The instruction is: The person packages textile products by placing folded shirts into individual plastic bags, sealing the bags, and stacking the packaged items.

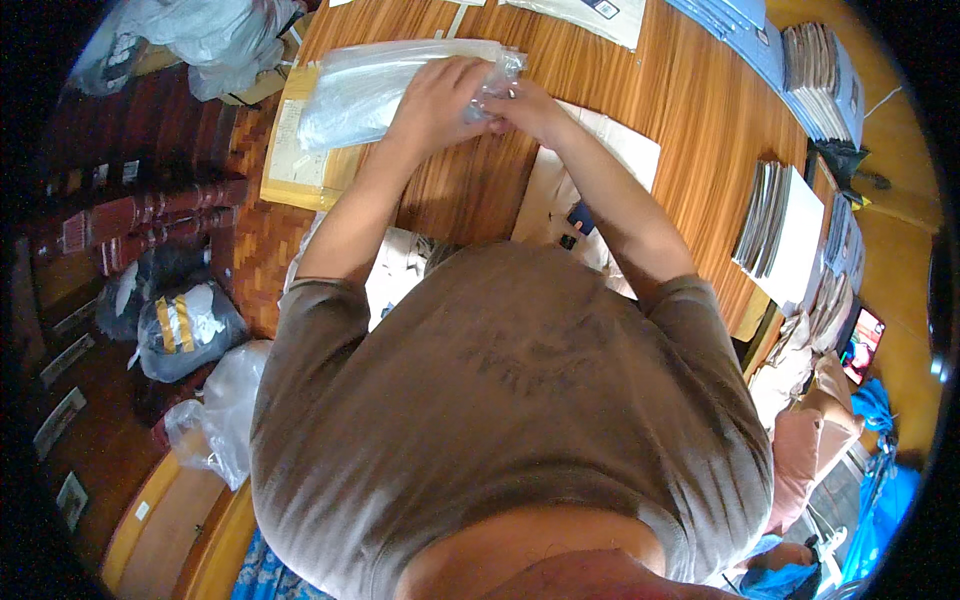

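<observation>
A pile of clear plastic bags (350, 95) lies flat at the table's far left. My left hand (440, 100) is over the pile's right end, its fingers bent and closed on the crumpled bag edge. From the right, my right hand (525, 112) meets it, its fingers pinching the same bunched plastic; the fingertips are partly hidden. Below my right forearm is a folded beige garment (540, 195) with a dark tag, partly covered by that arm. Another pale folded piece (395, 270) shows between my left arm and my body.
Under the bags is a yellowish board (292, 170) with a paper sheet. Pale folded garments (600, 18) and blue stacks (735, 40) line the wooden table's (690, 130) far side. Folded stacks (780, 230) stand at right, near a lit phone (862, 345). Filled plastic bags (190, 330) sit at left.
</observation>
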{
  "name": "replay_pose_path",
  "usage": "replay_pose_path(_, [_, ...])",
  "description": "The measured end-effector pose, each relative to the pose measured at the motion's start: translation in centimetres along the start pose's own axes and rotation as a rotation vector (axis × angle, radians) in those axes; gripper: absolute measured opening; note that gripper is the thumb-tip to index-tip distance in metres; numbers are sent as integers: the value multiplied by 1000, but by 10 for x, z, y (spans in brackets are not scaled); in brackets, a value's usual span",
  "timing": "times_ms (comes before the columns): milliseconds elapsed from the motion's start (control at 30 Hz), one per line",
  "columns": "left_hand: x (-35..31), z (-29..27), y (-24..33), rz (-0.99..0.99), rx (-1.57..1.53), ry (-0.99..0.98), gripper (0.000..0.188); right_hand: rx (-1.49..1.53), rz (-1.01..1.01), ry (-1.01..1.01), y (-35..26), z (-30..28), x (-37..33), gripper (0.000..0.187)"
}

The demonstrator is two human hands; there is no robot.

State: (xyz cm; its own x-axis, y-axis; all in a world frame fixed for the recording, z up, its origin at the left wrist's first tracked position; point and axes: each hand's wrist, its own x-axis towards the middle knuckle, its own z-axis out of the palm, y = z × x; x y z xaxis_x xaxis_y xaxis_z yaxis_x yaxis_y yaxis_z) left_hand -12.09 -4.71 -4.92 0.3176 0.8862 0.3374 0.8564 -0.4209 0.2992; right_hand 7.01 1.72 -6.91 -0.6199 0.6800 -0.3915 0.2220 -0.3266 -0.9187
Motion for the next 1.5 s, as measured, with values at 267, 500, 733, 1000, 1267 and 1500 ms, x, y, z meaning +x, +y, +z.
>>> replay_pose_path(267, [-54, -84, -82, -407, 308, 217, 79, 75, -125, 89, 2, -13, 1, 37])
replay_pose_path(500, [-111, -32, -132, -676, -280, 398, 101, -315, -297, 353, 37, 24, 32, 31])
replay_pose_path(733, [-91, -42, -98, -691, -687, 306, 92, -753, -441, 281, -20, 41, 18, 28])
replay_pose_path(1000, [-123, 1, -33, -745, -1169, 34, 78, -967, -534, 1, -179, 75, -79, 33])
replay_pose_path(1267, [-60, -103, -5, -611, -1335, 412, 59, -1121, -832, 11, -166, 120, -90, 29])
replay_pose_path(1500, [-20, -146, 15, -610, -1241, 121, 50, -922, -1177, 122, -157, 102, -115, 37])
